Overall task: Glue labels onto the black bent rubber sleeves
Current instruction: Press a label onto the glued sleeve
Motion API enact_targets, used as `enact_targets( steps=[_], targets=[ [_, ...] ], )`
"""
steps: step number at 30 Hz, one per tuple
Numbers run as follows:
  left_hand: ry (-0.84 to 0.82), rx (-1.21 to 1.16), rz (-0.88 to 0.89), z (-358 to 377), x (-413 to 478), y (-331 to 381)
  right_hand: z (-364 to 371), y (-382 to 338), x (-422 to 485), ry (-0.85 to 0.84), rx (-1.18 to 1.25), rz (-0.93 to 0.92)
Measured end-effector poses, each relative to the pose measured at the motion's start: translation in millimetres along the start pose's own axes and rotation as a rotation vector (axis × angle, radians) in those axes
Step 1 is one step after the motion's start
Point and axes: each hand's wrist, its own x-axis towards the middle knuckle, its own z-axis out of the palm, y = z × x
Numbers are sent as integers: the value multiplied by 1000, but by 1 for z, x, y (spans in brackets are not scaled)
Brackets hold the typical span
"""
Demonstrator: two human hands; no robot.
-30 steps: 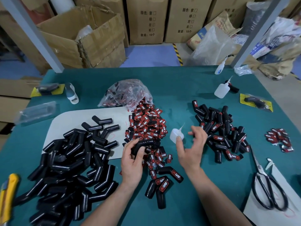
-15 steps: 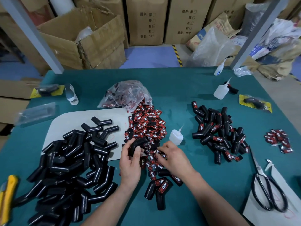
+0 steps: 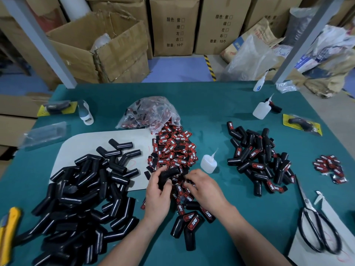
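left hand (image 3: pixel 158 196): fingers curled round one black bent sleeve (image 3: pixel 169 174), held just over the near edge of the label pile (image 3: pixel 172 148). No label on the face that shows.
right hand (image 3: pixel 206 189): fingertips (image 3: pixel 190 187) curled down into the loose labels right beside the sleeve. Can't tell if one is pinched.
glue bottle (image 3: pixel 208 163): upright on the desk (image 3: pixel 211 104), just beyond the right hand, nobody holding it.
step: my read is picking a label for the sleeve in hand. Can't see whether there's glue on the sleeve.
done: labelled pile (image 3: pixel 257 162) at right, plus a few labelled sleeves (image 3: pixel 192 223) down by the wrists.
left to do: unlabelled pile (image 3: pixel 80 198) at left, partly on a white board (image 3: pixel 86 143), is clearly the bigger heap. Estimate well under half done.
stock: plenty of labels, more in the plastic bag (image 3: pixel 149 114), small batch (image 3: pixel 329 166) at far right.
other: scissors (image 3: pixel 317 227) lower right, yellow knife (image 3: pixel 7 233) lower left, both lying untouched.
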Motion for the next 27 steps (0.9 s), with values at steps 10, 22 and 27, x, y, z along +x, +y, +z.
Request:
enact_targets(
  steps=[10,22,27],
  targets=[
    [-12,44,-17,9,2,2,-5,-4,18,-155,14,66],
    [19,-67,33,7,43,42,-15,-28,46,126,490,171],
    [111,-32,10,9,42,23,0,-30,47,134,688,324]
  ],
)
